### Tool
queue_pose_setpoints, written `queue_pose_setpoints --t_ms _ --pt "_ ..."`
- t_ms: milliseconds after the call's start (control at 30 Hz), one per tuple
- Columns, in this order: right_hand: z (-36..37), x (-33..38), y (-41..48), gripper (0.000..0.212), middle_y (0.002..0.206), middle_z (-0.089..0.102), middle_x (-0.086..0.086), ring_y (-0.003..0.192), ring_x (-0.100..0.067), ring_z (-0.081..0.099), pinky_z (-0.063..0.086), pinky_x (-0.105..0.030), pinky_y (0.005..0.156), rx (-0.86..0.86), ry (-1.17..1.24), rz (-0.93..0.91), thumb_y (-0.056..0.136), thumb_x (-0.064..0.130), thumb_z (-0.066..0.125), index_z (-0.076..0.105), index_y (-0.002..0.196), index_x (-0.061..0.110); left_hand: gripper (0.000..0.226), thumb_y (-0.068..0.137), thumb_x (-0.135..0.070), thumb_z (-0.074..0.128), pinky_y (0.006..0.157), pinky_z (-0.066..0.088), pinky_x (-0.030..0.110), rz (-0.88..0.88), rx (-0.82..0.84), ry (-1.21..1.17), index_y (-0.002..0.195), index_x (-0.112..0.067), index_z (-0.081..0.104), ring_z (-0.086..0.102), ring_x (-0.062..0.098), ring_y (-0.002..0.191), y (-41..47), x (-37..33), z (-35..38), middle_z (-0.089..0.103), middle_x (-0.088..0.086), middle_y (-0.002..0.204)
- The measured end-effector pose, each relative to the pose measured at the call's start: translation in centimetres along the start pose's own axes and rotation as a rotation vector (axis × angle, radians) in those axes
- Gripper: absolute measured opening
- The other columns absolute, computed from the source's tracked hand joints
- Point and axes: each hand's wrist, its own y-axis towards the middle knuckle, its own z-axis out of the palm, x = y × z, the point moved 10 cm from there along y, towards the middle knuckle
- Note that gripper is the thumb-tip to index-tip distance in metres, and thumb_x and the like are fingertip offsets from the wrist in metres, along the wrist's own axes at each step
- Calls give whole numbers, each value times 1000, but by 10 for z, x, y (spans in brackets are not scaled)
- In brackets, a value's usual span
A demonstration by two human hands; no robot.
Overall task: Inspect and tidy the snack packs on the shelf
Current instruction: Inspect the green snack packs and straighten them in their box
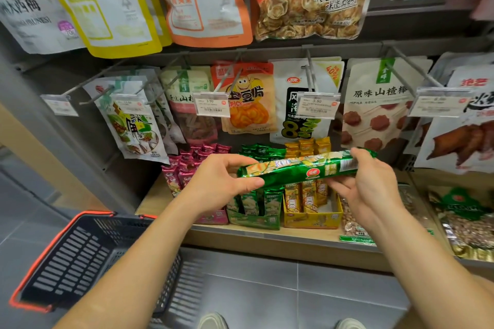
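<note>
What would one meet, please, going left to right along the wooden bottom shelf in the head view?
Pink snack packs, green snack box, yellow snack box, clear bag of nuts, gold-edged bag with a green label. The long green pack held by the left hand and right hand spans several, so I omit it.

Person, 1 entry. 2 forearms, bare to the wrists. Left hand (pixel 213 181) and right hand (pixel 371 189), bare. 2 shoes at bottom edge: left shoe (pixel 212 322), right shoe (pixel 350 324), pale rounded toes only showing.
</note>
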Motion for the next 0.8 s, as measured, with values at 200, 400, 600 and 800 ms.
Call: queue_pose_setpoints --t_ms 200,400,600,800 --pt "17 -17 -6 21 91 75 -18 81 -30 74 59 -31 57 267 -123 214 92 -3 51 63 104 8 44 73 3 78 78 55 28 -23 -89 -205 103 -29 72 68 17 93 0 12 -31 73 4 104" --pt "12 -13 -5 21 109 55 -20 101 -37 61 59 -37 60 211 -49 180 82 -12 51 61 89 5 30 79 -14 71 91 54 36 -107 -54 -536 109 -16 71 69 22 102 2 27 -25 74 11 103" --pt "15 -17 -6 15 103 69 -14 89 -26 73 60 -37 64 206 -50 146 87 15 66 66 100 7 13 84 -7 72 69 55 26 -119 -327 -456 92 -17 75 71 20 82 2 33 -44 76 10 86" --pt "16 -16 -6 20 96 75 -10 86 -18 73 62 -34 70 209 -108 71 96 20 57 66 107 6 9 76 -9 79 53 50 17 -104 -484 -437 82 -8 72 70 14 67 -2 34 -55 74 9 74"
